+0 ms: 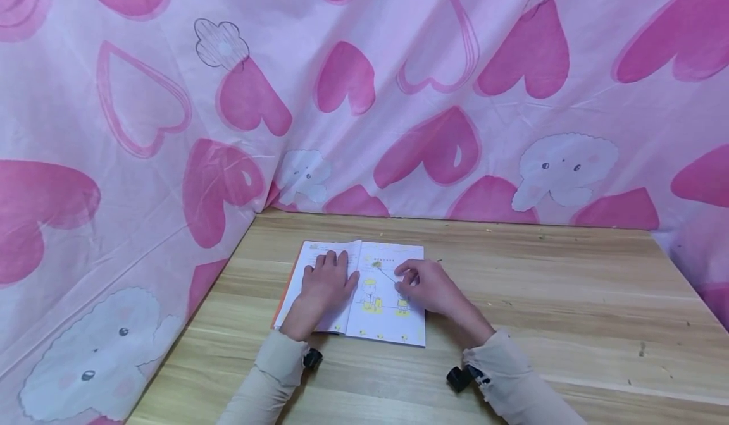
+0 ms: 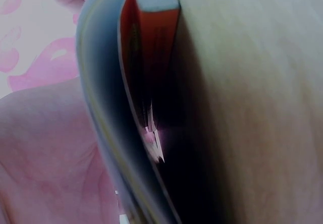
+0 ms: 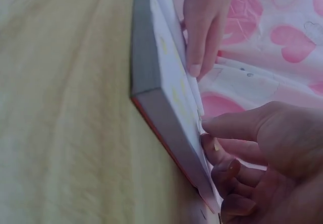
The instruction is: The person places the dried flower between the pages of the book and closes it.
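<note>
An open book (image 1: 393,333) with an orange cover edge lies on the wooden table, its right page printed with yellow line drawings. My left hand (image 1: 328,281) rests on the left page, its fingers extended toward the top. Over the right page, the thumb and forefinger of my right hand (image 1: 429,284) pinch a thin stem (image 1: 387,273) that ends in a small yellow-green tip, perhaps a dried flower. In the right wrist view the right hand (image 3: 252,158) is close above the page, its other fingers curled. The left wrist view shows the book's orange cover (image 2: 159,37) and curved pages.
The wood-grain table (image 1: 541,324) extends to the right of the book, with small dark specks scattered on it. A pink cloth (image 1: 410,96) printed with hearts and white animals hangs along the back and left sides. A dark wrist camera (image 1: 458,379) sits at the right cuff.
</note>
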`<action>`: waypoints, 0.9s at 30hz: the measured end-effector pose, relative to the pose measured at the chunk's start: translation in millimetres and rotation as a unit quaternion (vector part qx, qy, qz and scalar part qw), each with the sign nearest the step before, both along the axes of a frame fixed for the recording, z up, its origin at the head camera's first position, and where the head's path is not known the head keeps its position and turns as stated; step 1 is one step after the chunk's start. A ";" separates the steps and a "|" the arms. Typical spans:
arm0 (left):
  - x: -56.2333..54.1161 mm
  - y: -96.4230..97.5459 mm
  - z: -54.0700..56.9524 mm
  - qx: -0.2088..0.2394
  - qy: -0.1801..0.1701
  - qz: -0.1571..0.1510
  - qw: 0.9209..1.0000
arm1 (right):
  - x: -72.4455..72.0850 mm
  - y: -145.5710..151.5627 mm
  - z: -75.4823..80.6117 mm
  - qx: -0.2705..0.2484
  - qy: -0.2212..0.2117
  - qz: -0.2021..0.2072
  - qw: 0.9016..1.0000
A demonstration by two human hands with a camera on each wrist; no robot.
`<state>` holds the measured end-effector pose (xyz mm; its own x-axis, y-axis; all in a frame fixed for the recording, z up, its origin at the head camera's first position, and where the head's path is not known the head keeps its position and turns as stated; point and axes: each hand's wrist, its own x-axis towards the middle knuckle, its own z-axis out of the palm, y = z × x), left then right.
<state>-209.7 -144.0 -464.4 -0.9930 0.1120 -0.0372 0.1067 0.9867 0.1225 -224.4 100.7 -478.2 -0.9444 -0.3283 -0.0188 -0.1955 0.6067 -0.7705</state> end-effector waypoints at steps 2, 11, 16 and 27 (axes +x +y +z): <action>-0.3 0.0 0.2 0.000 -0.001 0.002 1.000 | 1.9 -1.6 1.6 0.009 0.007 0.013 1.000; -2.7 -6.6 0.6 0.012 0.003 -0.018 1.000 | -3.5 6.3 0.4 0.009 0.003 0.014 1.000; -8.2 -17.9 1.3 0.037 0.014 -0.028 0.999 | -12.0 27.9 -2.5 0.057 0.069 0.006 0.996; -10.4 -25.2 4.0 0.045 0.034 -0.061 0.997 | -19.1 51.5 -10.0 0.087 0.070 0.057 0.992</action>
